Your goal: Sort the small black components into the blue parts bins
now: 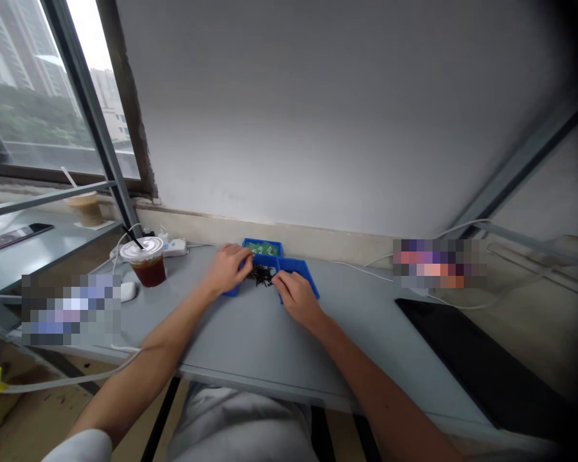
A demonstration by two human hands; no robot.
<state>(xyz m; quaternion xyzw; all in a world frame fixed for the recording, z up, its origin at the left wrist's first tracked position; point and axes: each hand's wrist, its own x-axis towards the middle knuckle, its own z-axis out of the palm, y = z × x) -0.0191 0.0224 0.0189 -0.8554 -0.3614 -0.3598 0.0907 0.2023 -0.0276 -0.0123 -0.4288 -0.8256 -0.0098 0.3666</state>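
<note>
Pieces (pixel 262 276), small and black, lie between our left hand (pixel 227 269) and right hand (pixel 296 296), held apart; we cannot tell whether either pinches any. Blue bins (pixel 298 264) cluster close, likely for easy reach.

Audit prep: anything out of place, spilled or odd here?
Lidded drink stands beside an apparent power strip: odd near electrics; no spill shows. Small black parts lie jumbled between left hand and right hand; whether contained or loose, I can't tell.

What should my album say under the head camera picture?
Two hands at blue bins and black bits, with a dark drink nearby.
</note>
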